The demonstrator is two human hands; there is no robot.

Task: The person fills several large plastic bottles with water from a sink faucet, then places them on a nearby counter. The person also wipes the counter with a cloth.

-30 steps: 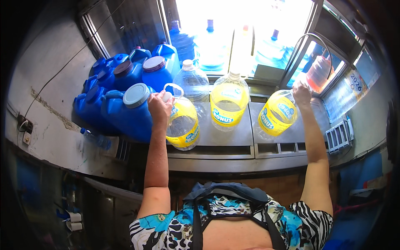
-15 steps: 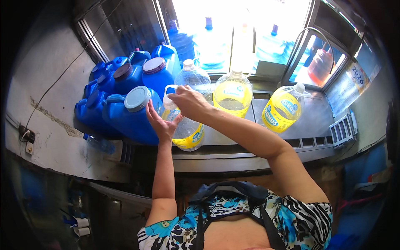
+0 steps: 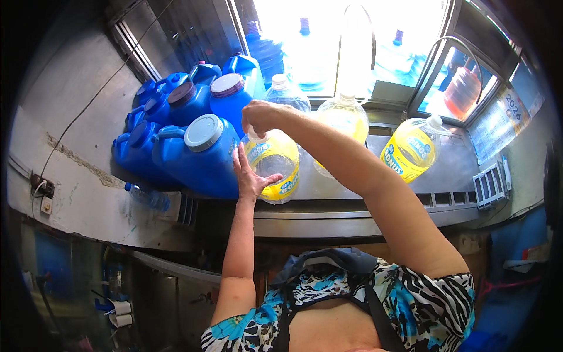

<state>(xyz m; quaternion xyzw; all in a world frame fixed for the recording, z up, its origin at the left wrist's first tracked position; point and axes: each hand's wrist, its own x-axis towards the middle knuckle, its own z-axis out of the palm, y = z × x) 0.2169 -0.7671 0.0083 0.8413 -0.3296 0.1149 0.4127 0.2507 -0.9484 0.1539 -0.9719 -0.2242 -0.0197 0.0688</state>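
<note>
A large clear plastic bottle [image 3: 280, 163] with a yellow label stands at the counter's front edge, beside the blue jugs. My right hand [image 3: 260, 116] is closed at its top, covering part of the neck; the fingers hide what they grip there. Along the bottle's left side lies my left hand [image 3: 250, 178], its fingers stretched upward and the thumb spread across the front. Behind my right forearm stands a similar yellow-labelled bottle [image 3: 343, 117], partly hidden. Another yellow-labelled bottle [image 3: 409, 149] leans at the right. A clear bottle [image 3: 285, 97] is farther back.
Several blue jugs [image 3: 196, 161] crowd the left of the metal counter [image 3: 346, 200]. A small bottle [image 3: 146, 198] lies on the left ledge. Beyond the window are large blue water bottles [image 3: 305, 61]. A white plastic rack [image 3: 491, 183] is at the right.
My right hand has risen and shifted left at the bottle's top. My left hand has slid lower on the bottle's side. The bottle's label now shows more fully; the view has shifted slightly.
</note>
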